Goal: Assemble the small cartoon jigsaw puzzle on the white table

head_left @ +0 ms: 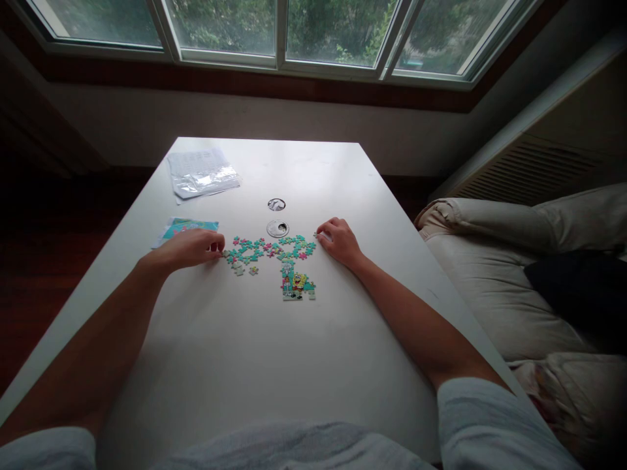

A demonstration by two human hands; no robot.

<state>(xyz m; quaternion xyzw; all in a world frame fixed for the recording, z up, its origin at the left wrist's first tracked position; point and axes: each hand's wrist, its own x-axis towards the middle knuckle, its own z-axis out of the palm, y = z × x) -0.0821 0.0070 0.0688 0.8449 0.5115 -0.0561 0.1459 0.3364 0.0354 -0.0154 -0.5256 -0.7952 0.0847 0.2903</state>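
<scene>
Several small teal and pink puzzle pieces [267,250] lie scattered in a band across the middle of the white table [255,365]. Just below them sits a small joined patch of puzzle [297,285] with a yellow cartoon figure. My left hand [189,248] rests palm down at the left end of the band, its fingertips pinched together at a piece there. My right hand [337,240] lies at the right end, fingers curled and touching the outermost pieces. What either hand holds is too small to make out.
A teal picture card [189,226] lies partly under my left hand. Farther back are a clear plastic bag on a paper sheet [202,172] and two round silver lids [277,228]. A beige sofa [494,281] stands against the table's right edge; windows run along the back.
</scene>
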